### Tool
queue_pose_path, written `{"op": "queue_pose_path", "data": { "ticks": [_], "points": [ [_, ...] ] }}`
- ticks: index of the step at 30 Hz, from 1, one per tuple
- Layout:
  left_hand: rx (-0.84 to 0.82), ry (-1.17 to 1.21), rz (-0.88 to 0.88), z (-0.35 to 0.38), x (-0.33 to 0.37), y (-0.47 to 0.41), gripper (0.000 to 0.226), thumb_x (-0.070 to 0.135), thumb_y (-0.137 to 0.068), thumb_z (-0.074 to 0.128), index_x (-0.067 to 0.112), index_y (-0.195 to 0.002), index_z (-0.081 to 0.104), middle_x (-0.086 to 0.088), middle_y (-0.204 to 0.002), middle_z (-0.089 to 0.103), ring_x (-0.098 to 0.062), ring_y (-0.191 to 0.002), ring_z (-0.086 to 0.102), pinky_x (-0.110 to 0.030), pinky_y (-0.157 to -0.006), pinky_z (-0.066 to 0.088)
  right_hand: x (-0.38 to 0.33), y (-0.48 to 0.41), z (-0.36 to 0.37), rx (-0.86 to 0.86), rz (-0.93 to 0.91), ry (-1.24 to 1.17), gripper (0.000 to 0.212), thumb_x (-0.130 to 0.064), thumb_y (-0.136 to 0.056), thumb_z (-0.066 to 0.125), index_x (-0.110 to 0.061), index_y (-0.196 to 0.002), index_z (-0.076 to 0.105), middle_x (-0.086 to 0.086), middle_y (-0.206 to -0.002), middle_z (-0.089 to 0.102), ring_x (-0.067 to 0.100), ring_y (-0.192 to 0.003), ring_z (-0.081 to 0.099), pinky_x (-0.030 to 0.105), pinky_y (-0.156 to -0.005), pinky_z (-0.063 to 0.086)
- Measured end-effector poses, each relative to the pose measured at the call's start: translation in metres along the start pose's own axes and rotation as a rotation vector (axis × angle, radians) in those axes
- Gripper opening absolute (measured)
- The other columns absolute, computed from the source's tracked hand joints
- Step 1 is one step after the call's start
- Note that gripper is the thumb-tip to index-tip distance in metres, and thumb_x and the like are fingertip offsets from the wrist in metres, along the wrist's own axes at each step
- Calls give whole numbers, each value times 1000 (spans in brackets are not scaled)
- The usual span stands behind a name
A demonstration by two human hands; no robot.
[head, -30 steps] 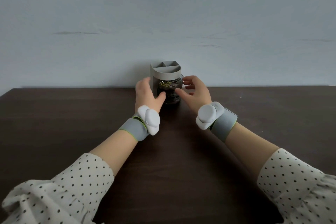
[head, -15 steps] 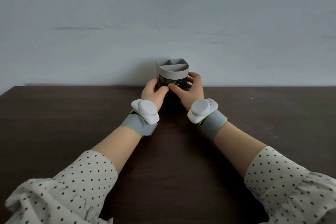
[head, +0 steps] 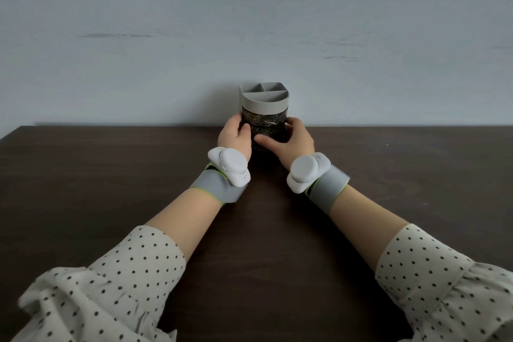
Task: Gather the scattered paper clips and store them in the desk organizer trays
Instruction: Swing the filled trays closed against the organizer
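Dark brown wooden surface (head: 111, 189), matt with faint grain; grey matt plastic organizer top (head: 263, 97) over a glossy see-through lower tray (head: 266, 126) of shiny wire paper clips (head: 270, 121); smooth white plastic wrist devices (head: 231, 164) on grey cloth bands (head: 215, 184); dotted cream cloth sleeves (head: 111, 286)

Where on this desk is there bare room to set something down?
Bare desk lies left of the left hand, right of the right hand, and between the forearms. It is crowded only at the far edge, where both hands clasp the organizer.
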State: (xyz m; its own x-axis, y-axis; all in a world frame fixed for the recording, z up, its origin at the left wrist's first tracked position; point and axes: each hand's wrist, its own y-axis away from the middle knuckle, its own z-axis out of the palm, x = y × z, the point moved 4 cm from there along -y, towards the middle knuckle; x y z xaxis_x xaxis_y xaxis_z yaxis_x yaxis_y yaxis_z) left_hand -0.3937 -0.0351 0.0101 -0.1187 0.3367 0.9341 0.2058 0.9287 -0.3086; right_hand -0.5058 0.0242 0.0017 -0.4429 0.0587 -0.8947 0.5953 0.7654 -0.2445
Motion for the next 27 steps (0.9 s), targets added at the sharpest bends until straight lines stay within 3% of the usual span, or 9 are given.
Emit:
{"op": "queue_pose_path", "data": {
  "ticks": [5, 7, 9, 12, 16, 21, 23, 27],
  "points": [
    [21, 58, -59, 1, -4, -1, 41, 0, -90, 37, 7, -128, 49, -10, -126, 56, -23, -117, 49, -7, -83, 32, -1, 1, 0, -68, -43, 115, 80, -31, -62, 80, -13, -127, 39, 6, -130, 54, 21, -120, 49, 20, -86, 34],
    [33, 133, -70, 3, -2, 1, 40, -3, -89, 36, 4, -125, 51, -3, -111, 54, -17, -103, 48, 4, -69, 34, -3, 0, 4, -7, -13, 121, 76, -31, -59, 81, -9, -118, 40, 10, -123, 54, 26, -116, 50, 28, -87, 41],
    [23, 172, -69, 4, 0, 4, 40, -5, -88, 35, 3, -123, 52, 1, -107, 50, -13, -99, 44, 6, -61, 34, -7, 0, 9, 64, 22, 151, 75, -33, -55, 82, -7, -111, 39, 13, -119, 51, 30, -114, 47, 40, -88, 46],
    [17, 160, -94, 3, -2, 3, 39, -1, -88, 36, 6, -123, 53, -5, -118, 57, -12, -102, 44, -10, -74, 34, -11, 1, 13, 120, 65, 184, 79, -35, -53, 82, -6, -111, 38, 15, -120, 48, 32, -116, 43, 46, -91, 45],
    [7, 135, -144, 7, 3, 7, 35, 17, -95, 36, 9, -126, 50, -11, -133, 53, -21, -119, 47, -13, -82, 29, -11, 2, 9, 64, 77, 128, 80, -34, -56, 81, -6, -117, 39, 14, -124, 47, 30, -119, 43, 44, -96, 42],
    [-195, 75, -271, 15, 11, 9, 59, 44, -96, 12, 10, -143, 18, -11, -154, 18, -25, -141, 20, -32, -112, 19, -13, 1, 3, -143, 99, 164, 69, -21, -65, 75, -6, -123, 41, 14, -127, 50, 30, -118, 48, 40, -99, 42],
    [-204, 63, -300, 11, 17, 11, 68, 54, -92, 7, 12, -144, 14, -10, -156, 11, -25, -143, 14, -35, -115, 14, -18, 1, -9, -203, 119, 147, 60, -16, -73, 67, -6, -126, 41, 14, -126, 53, 30, -115, 51, 32, -94, 41],
    [-225, 40, -340, 8, 22, 6, 71, 58, -90, 8, 12, -143, 18, -13, -154, 17, -30, -142, 18, -41, -115, 16, -24, -7, -20, -280, 143, 182, 48, -17, -82, 57, -4, -127, 46, 10, -112, 57, 25, -101, 54, 34, -90, 43]
  ]
}}
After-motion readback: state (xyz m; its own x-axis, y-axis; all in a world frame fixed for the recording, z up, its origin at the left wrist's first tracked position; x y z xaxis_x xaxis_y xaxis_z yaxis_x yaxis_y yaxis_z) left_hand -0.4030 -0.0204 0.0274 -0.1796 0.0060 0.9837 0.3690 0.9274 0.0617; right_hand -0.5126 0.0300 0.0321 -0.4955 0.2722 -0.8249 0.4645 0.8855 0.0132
